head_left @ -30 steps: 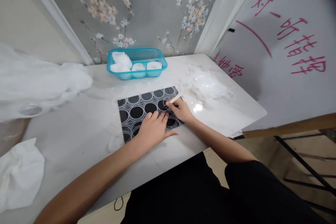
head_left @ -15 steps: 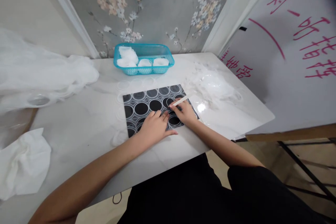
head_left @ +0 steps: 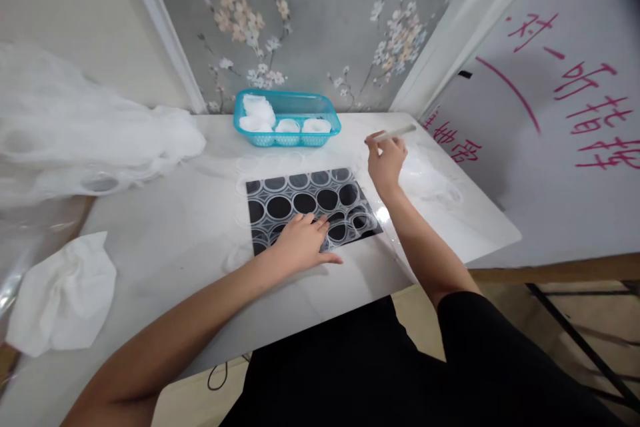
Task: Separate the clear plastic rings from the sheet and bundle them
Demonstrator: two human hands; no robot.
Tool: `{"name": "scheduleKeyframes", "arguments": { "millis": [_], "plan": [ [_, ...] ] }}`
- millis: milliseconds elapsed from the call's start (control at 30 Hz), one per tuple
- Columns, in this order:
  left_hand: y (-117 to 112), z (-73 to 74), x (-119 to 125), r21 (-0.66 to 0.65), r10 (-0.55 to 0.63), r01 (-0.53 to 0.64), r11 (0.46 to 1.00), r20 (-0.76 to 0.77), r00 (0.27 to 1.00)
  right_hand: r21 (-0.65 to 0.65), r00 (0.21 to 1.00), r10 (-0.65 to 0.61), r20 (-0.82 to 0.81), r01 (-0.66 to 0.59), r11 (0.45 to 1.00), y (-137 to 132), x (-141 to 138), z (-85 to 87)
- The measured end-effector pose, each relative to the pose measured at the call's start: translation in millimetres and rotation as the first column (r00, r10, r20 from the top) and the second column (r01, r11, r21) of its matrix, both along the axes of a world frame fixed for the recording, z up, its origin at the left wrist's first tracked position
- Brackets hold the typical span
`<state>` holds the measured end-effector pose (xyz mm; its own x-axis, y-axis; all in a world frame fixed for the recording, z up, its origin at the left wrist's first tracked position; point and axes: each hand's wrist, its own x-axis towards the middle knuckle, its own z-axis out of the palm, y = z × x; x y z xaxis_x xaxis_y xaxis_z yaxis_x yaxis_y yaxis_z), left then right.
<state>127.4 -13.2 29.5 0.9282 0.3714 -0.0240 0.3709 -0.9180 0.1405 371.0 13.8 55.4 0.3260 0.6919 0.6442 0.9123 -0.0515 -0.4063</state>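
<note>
Right now I am watching the black sheet of rings point(head_left: 310, 203) lying flat on the table point(head_left: 175, 233), directly under the fingertips of the left hand point(head_left: 303, 247), which are spreading apart and pressing it down near its front edge. The right hand point(head_left: 386, 163) is hovering clear of the sheet, beyond its far right corner. Its thumb and forefinger are pinching together on one thin white stick point(head_left: 395, 133), whose free end is pointing away from the fingers to the right.

I am reading this as the tool-off-the-sheet part of the work, with the sheet pinned. Bringing the tip back would, I judge, call for keeping the left palm steady and aiming at a single ring.

Counting outward, I am seeing:
- one sheet
- one stick
- one blue basket point(head_left: 336, 125) beyond the left fingertips, holding three white rounds in front plus a looser pile
- one crumpled white cloth point(head_left: 65, 297) far left of the left hand

The rings I cannot count fully, because the palm is covering some.
</note>
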Motion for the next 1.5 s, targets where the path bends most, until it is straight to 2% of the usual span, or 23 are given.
{"name": "scheduleKeyframes", "arguments": {
  "millis": [67, 100, 167, 200, 267, 333, 433, 533, 667, 833, 1033, 1133, 1233, 1333, 1400, 1433, 1467, 1500],
  "plan": [
    [0.5, 1.1, -3.9, 0.001, -0.007, 0.007, 1.000, 0.030, 1.000, 0.029, 0.993, 0.075, -0.093, -0.072, 0.997, -5.8, -16.7, 3.4],
    [0.2, 2.0, -6.8, 0.013, -0.009, 0.008, 1.000, 0.048, 0.999, 0.004, 0.979, 0.158, -0.126, -0.159, 0.987, -12.7, -31.0, 0.5],
    [-1.3, 4.2, -14.5, 0.053, 0.014, -0.018, 0.998, 0.073, 0.997, -0.110, 0.927, 0.332, -0.172, -0.353, 0.929, -29.0, -62.7, -12.3],
    [-2.3, 5.2, -19.0, 0.072, 0.033, -0.038, 0.997, 0.071, 0.997, -0.147, 0.901, 0.374, -0.220, -0.409, 0.900, -36.3, -76.9, -20.7],
    [-3.6, 6.1, -28.6, 0.102, 0.070, -0.074, 0.992, 0.043, 0.997, -0.185, 0.855, 0.402, -0.328, -0.475, 0.860, -46.2, -96.9, -37.1],
    [-3.2, 5.0, -37.1, 0.127, 0.084, -0.086, 0.988, 0.021, 0.996, -0.186, 0.822, 0.385, -0.421, -0.493, 0.850, -49.6, -104.6, -49.7],
    [-0.2, 1.1, -43.8, 0.153, 0.060, -0.066, 0.986, 0.043, 0.997, -0.175, 0.794, 0.346, -0.499, -0.484, 0.857, -48.4, -102.7, -58.1],
    [2.2, -1.7, -42.9, 0.140, 0.029, -0.035, 0.989, 0.049, 0.998, -0.178, 0.781, 0.335, -0.527, -0.487, 0.855, -47.2, -100.1, -58.0],
    [3.4, -2.0, -39.7, 0.136, 0.030, -0.038, 0.990, 0.060, 0.998, -0.192, 0.797, 0.366, -0.481, -0.503, 0.843, -48.6, -102.5, -56.5],
    [7.2, -1.7, -40.3, 0.077, 0.036, -0.040, 0.996, 0.047, 0.998, -0.174, 0.841, 0.396, -0.368, -0.481, 0.859, -53.1, -105.0, -57.8],
    [6.0, -1.8, -41.1, 0.022, 0.054, -0.054, 0.998, 0.033, 0.998, -0.164, 0.823, 0.401, -0.401, -0.496, 0.853, -50.8, -102.1, -57.4],
    [4.7, 1.3, -40.7, -0.032, 0.068, -0.068, 0.997, 0.004, 0.998, -0.222, 0.863, 0.408, -0.297, -0.478, 0.850, -53.8, -103.4, -59.4],
    [8.0, 7.3, -41.4, -0.118, 0.042, -0.045, 0.992, -0.032, 0.999, -0.284, 0.913, 0.405, -0.053, -0.403, 0.870, -65.2, -111.5, -62.9],
    [15.3, 13.5, -44.1, -0.206, 0.039, -0.052, 0.977, -0.070, 0.997, -0.327, 0.897, 0.422, 0.134, -0.362, 0.873, -68.3, -114.8, -60.9],
    [20.1, 16.2, -46.3, -0.250, 0.046, -0.066, 0.966, -0.087, 0.995, -0.345, 0.894, 0.409, 0.181, -0.332, 0.878, -54.4, -104.4, -52.7],
    [21.7, 17.0, -47.3, -0.265, 0.045, -0.068, 0.962, -0.094, 0.995, -0.321, 0.913, 0.361, 0.188, -0.291, 0.901, -42.4, -95.0, -46.4],
    [22.3, 17.3, -48.1, -0.275, 0.041, -0.068, 0.959, -0.101, 0.994, -0.272, 0.939, 0.290, 0.183, -0.236, 0.933, -28.3, -83.9, -39.2],
    [21.6, 17.3, -48.7, -0.276, 0.035, -0.064, 0.959, -0.110, 0.993, -0.172, 0.974, 0.168, 0.153, -0.141, 0.975, -13.8, -72.9, -31.6]
  ]
}}
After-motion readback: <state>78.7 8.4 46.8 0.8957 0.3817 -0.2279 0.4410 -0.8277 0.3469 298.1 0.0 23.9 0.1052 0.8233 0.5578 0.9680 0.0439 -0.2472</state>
